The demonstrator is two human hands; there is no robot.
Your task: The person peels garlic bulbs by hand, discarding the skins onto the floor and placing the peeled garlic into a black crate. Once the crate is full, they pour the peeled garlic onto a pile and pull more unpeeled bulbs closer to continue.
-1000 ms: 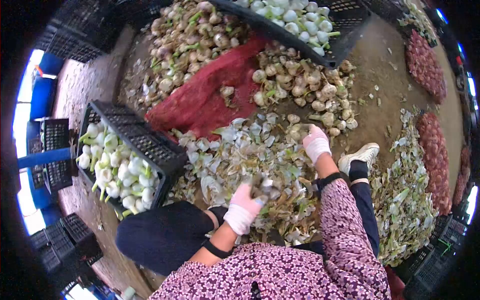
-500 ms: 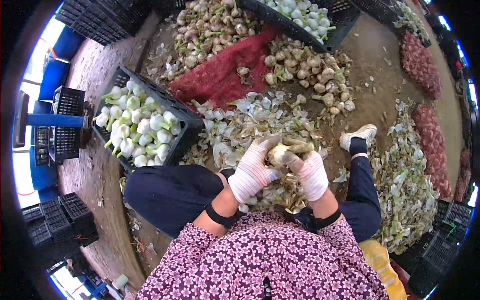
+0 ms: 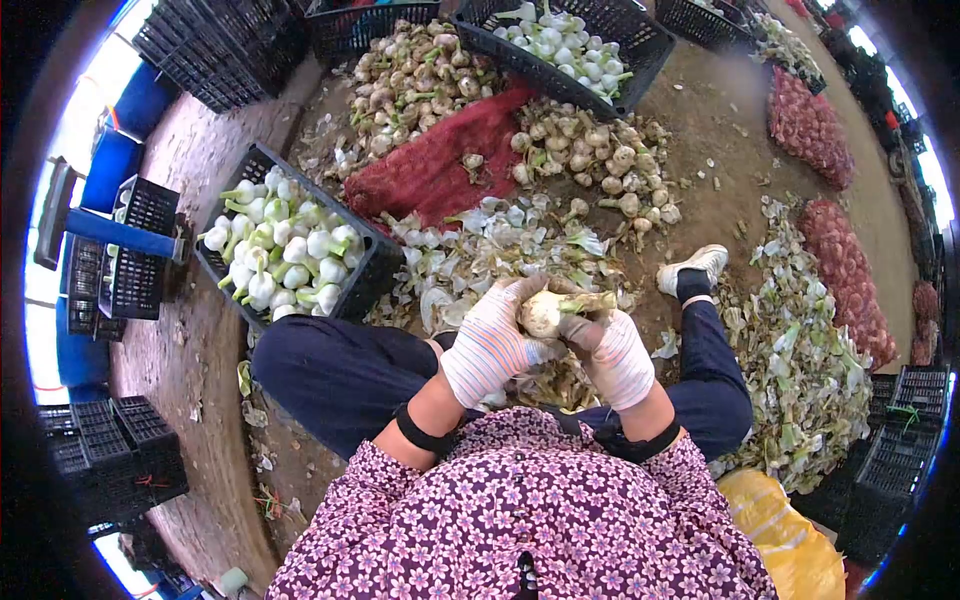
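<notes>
Both my hands wear striped white gloves and meet on one garlic bulb (image 3: 543, 312) held over my lap. My left hand (image 3: 487, 343) cups the bulb from the left. My right hand (image 3: 612, 357) grips its right side, where a short stalk sticks out. The bulb looks pale and partly peeled. Under my hands lies a heap of peeled garlic skins (image 3: 500, 250). A black crate (image 3: 372, 262) of clean white bulbs stands to my left. Unpeeled garlic (image 3: 600, 160) is piled ahead beside a red mesh sack (image 3: 430, 165).
A second black crate (image 3: 640, 40) of peeled bulbs stands at the far side. Filled red mesh sacks (image 3: 845, 270) and a mound of skins (image 3: 810, 370) lie to the right. Stacked empty crates (image 3: 110, 450) sit on the left. My shoe (image 3: 690, 265) rests on the dirt floor.
My right hand came back from the unpeeled pile with a bulb, and my left hand joined it. Both now hold the bulb closer to my body, with more white showing.
</notes>
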